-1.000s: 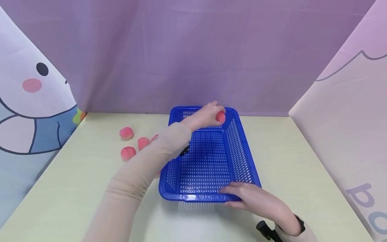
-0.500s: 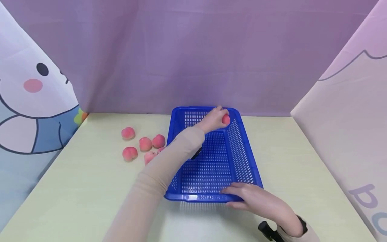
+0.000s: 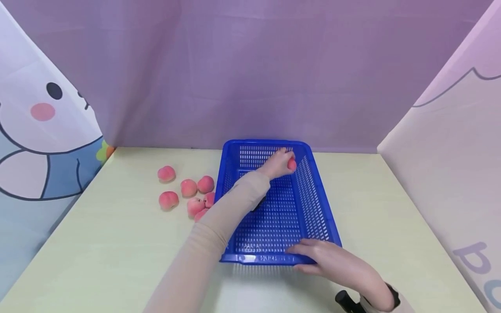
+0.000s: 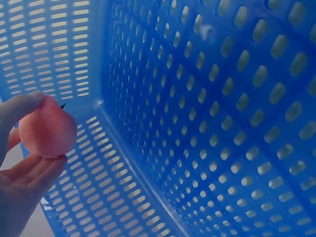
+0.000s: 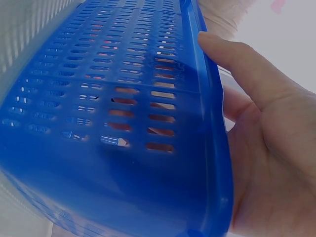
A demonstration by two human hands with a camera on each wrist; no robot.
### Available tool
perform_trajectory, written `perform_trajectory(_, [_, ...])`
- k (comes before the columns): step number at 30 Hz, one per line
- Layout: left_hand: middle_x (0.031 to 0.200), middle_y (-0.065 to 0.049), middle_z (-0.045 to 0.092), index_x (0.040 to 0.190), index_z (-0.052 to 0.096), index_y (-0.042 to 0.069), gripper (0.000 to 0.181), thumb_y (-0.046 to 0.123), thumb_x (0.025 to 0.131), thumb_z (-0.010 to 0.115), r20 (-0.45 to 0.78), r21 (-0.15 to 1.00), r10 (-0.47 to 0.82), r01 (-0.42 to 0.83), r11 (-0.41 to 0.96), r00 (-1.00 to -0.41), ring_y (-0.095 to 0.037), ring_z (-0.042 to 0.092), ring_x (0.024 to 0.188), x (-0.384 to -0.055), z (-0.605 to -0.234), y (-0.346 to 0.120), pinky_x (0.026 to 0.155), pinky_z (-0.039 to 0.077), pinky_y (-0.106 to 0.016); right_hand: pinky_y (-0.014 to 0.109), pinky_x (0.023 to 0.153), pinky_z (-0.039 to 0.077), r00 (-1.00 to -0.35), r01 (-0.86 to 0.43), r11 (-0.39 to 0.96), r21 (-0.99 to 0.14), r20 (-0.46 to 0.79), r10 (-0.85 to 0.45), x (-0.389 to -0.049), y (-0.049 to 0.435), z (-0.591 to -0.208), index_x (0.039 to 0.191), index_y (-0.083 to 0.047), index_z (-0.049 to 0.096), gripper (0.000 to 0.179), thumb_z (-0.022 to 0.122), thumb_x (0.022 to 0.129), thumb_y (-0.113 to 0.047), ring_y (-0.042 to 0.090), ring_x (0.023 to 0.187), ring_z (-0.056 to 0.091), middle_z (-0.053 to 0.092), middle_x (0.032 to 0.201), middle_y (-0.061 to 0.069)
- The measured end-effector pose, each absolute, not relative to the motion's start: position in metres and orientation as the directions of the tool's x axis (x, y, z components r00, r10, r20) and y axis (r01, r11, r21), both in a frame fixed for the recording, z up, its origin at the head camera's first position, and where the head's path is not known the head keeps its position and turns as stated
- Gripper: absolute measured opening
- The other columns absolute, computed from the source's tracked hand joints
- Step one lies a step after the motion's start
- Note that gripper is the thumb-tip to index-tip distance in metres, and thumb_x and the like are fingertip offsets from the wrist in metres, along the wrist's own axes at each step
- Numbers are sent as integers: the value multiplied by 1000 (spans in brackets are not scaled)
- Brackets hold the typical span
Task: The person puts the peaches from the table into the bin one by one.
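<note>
My left hand (image 3: 276, 165) reaches into the far right part of a blue plastic basket (image 3: 262, 259). It pinches a pink peach (image 3: 292, 164) between thumb and fingers. In the left wrist view that peach (image 4: 48, 127) is held inside the perforated walls, with a small dark stem showing. At the near right corner, my right hand (image 3: 328, 261) grips the basket's rim, thumb outside and fingers over the edge. The right wrist view shows this hand (image 5: 276, 128) around the rim from close up. Several other peaches (image 3: 188, 188) lie on the table left of the basket.
The pale table (image 3: 117, 243) runs back to a purple cloth wall (image 3: 250, 78). Printed side panels stand at left and right. A black camera mount (image 3: 346, 301) sits at my right wrist. My left sleeve (image 3: 207, 243) crosses over the basket's left rim.
My left hand has moved slightly right and lower into the basket with the peach. As the left arm shifted right, more peaches came into view. My right hand stays on the rim.
</note>
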State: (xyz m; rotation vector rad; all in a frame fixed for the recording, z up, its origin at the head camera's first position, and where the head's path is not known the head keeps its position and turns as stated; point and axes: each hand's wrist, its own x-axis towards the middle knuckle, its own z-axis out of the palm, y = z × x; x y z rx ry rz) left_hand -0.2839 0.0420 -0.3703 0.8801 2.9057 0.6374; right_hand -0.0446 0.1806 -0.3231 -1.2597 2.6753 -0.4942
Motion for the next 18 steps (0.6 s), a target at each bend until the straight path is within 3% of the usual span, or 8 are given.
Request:
perform_trajectory(13, [114, -11, 51, 116, 54, 7, 39, 21, 81, 63, 23, 342, 562, 534, 773, -827, -19, 51, 100, -286, -384, 47, 82, 44, -25, 36, 77, 49, -646, -727, 603, -330, 29, -763, -42, 180, -325, 109, -16, 61, 32, 49, 88, -37, 21, 95, 59, 63, 102, -1])
perform_trajectory(18, [121, -13, 48, 118, 52, 8, 40, 20, 82, 62, 5, 333, 557, 527, 782, -831, -21, 49, 107, -286, -389, 48, 88, 42, -28, 35, 76, 49, -642, -731, 599, -326, 33, -766, -41, 179, -325, 109, -16, 61, 32, 49, 88, -37, 20, 95, 59, 63, 101, -1])
